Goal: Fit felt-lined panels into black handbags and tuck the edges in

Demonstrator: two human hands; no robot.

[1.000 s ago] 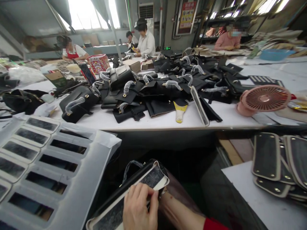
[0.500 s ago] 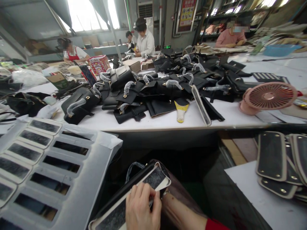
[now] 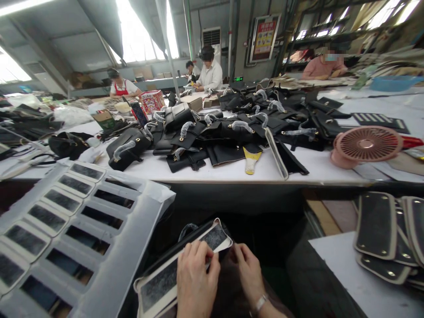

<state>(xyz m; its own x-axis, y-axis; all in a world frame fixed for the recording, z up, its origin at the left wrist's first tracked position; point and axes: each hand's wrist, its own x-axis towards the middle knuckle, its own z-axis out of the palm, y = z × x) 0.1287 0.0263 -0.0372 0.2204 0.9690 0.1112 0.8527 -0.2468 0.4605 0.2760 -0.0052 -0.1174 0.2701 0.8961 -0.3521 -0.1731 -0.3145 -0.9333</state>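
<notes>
Bag [image 3: 157, 285], interior hidden, is held by left hand [image 3: 197, 280].

Left hand [image 3: 198, 276] back-up, fingers bent and bunched together, thumb drawn in near index finger. Right hand [image 3: 247, 267] near left, not touching it, fingers curled, fingertips up-left. Right wrist [image 3: 257, 292] angled in from lower right.
</notes>
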